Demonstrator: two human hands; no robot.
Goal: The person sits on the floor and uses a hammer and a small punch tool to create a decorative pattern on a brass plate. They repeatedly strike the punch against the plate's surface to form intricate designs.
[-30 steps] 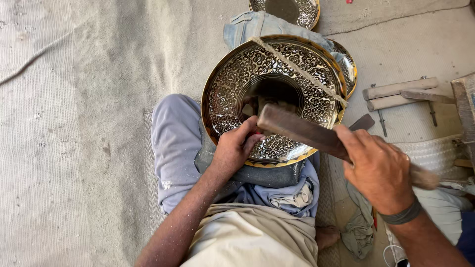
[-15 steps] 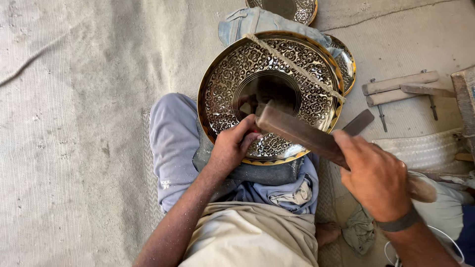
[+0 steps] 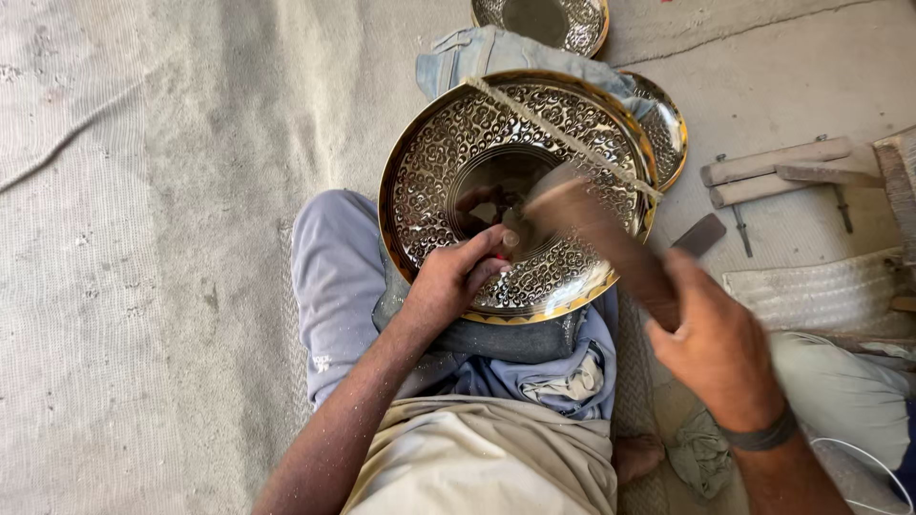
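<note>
hands: left (image 3: 456,283) pinching one small tool on one of three engraved trays (image 3: 448,162), right (image 3: 718,348) gripping one mallet (image 3: 601,238).

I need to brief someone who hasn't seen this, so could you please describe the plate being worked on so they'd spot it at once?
Start at the person's lap: the big round engraved plate leans there, under the left hand. A cord crosses its face. Unlike the two smaller plates behind it, it is largest and gold-rimmed.

- Engraved plate (image 3: 458,162), centre frame: glossy polished metal, gilt rim, chased pattern.
- Mallet (image 3: 611,243), centre right: matt brown wood.
- Trousers (image 3: 334,286), lower centre: soft blue cloth.
- Floor (image 3: 143,238), left: rough grey concrete.
</note>
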